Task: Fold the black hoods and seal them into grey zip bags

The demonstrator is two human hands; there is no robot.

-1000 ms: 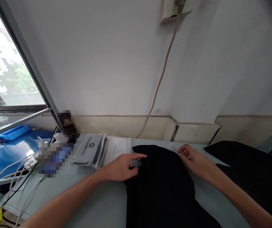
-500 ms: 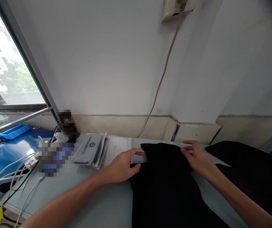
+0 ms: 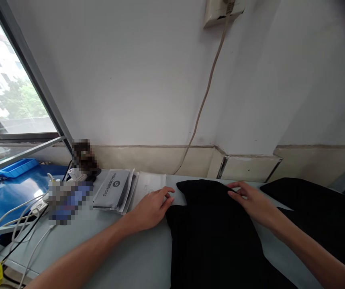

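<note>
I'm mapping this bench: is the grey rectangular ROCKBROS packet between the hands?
No, the grey ROCKBROS packet lies left of the left hand; black fabric lies between.

Left hand (image 3: pixel 151 209) bare, slim fingers (image 3: pixel 165 190), narrow wrist (image 3: pixel 127 222). Left forearm (image 3: pixel 90 253) bare, smooth outline, broader away from wrist. Right hand (image 3: pixel 255 202) bare too, similar slim build, thin wrist. Right forearm (image 3: pixel 305 247) likewise uncovered, tapers toward hand. Fingernail detail too small to make out.

It seems a workshop: bagged ROCKBROS packages (image 3: pixel 112 190) and black cloth (image 3: pixel 214 241) near the back edge of the tabletop (image 3: pixel 124 257), a blue tray (image 3: pixel 17 167) on a blue worktop (image 3: pixel 24 196) past its left edge.
</note>
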